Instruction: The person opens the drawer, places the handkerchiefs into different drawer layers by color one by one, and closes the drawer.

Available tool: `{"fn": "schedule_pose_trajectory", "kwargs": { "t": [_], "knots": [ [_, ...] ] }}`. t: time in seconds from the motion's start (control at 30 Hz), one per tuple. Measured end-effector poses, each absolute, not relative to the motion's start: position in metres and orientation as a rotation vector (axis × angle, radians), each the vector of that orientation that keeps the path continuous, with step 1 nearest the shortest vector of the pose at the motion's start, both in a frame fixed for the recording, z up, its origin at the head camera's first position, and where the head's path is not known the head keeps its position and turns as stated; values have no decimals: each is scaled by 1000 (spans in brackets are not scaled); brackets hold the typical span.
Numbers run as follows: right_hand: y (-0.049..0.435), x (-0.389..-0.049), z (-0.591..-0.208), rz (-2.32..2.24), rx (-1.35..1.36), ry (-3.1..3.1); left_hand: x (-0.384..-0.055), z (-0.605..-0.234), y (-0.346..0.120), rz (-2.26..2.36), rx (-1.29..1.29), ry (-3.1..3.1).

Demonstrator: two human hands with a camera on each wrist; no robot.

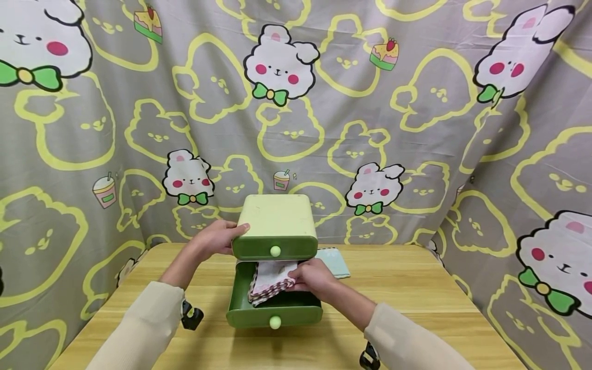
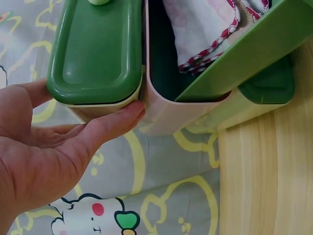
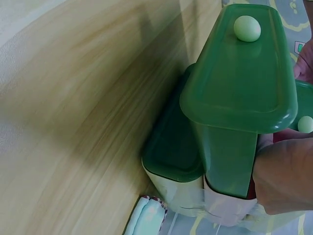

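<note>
Middle drawer: stood open toward the table's near edge.
Right hand: we saw its fingers pinching the check-edged handkerchief inside it.
Left hand: fingers gripped the top box.
Light-blue cloth: lay near the far edge.

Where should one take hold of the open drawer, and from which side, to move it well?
Probably best by its round pale-green knob, pinched from the front: the knob stands out from the middle of the open drawer's front face, and nothing covers it there.
</note>
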State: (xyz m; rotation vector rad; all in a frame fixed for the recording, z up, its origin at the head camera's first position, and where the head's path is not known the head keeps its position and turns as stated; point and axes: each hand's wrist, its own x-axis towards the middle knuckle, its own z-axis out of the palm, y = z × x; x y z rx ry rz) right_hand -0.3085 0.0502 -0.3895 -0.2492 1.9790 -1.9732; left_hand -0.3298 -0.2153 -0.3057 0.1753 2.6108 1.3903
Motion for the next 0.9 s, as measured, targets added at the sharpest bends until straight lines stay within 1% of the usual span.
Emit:
{"fn": "schedule_pose_trajectory", "kwargs": {
  "t": [0.9],
  "knots": [
    [73, -304, -367, -1704, -285, 1906, -330, -307, -216, 1404, 171, 2598]
  ]
}}
